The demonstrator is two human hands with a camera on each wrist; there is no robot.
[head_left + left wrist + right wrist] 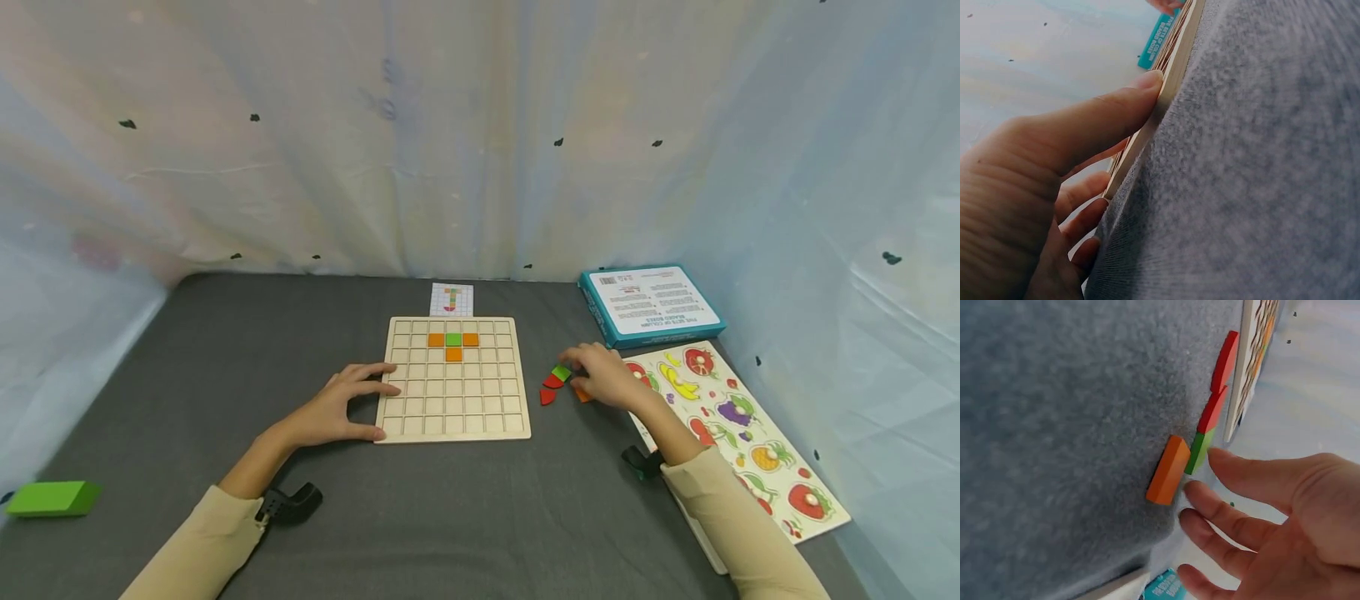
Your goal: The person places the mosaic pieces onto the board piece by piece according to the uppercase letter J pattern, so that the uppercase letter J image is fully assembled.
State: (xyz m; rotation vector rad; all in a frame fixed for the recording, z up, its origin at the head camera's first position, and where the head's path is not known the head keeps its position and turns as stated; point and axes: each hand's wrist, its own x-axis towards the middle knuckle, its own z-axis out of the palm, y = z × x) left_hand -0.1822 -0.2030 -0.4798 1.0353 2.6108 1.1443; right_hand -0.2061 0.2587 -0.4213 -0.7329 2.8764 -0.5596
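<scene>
Right of the gridded wooden board (452, 396), I see the right hand (609, 377), fingers parted, beside a loose orange tile (1168, 472), probably light, stiff, best pinched edgewise, while the left hand (335, 408), spread, touches the board.

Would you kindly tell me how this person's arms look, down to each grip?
The left sleeve and right sleeve look plain and beige where they show. At their ends sit a black left wrist device and black right wrist device. No glove or ring shows on the left grip or right grip.
</scene>
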